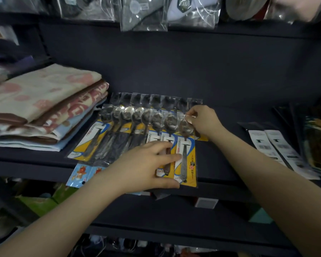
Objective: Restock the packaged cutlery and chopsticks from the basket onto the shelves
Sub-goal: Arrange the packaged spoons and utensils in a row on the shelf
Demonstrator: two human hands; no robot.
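A dark shelf point(220, 164) spans the middle of the frame, with a dark back panel point(174, 62) behind it. At upper edge, clear bags point(144, 13) of grey and white goods hang over the shelf above. At left centre, a stack of folded towels point(44, 106) rests on the shelf, pink and cream on top, pale blue at the bottom. At right, flat dark packets point(278, 147) with white barcode labels lie fanned on the shelf.

In the centre, a row of spoon packs point(137, 130) lies side by side, overlapping, on yellow, blue and white cards in clear sleeves, bowls toward the back panel. A second row sits behind, mostly covered. The lower ends of the nearest packs overhang the shelf's front edge. Blue cartoon packs point(82, 173) protrude beneath the row at lower left of centre.

The left hand point(146, 166) lies fingers spread, gripping the lower ends of the rightmost packs, thumb under the front edge. The right hand point(202, 121) pinches the clear top of the rightmost pack point(185, 154) between thumb and fingers.
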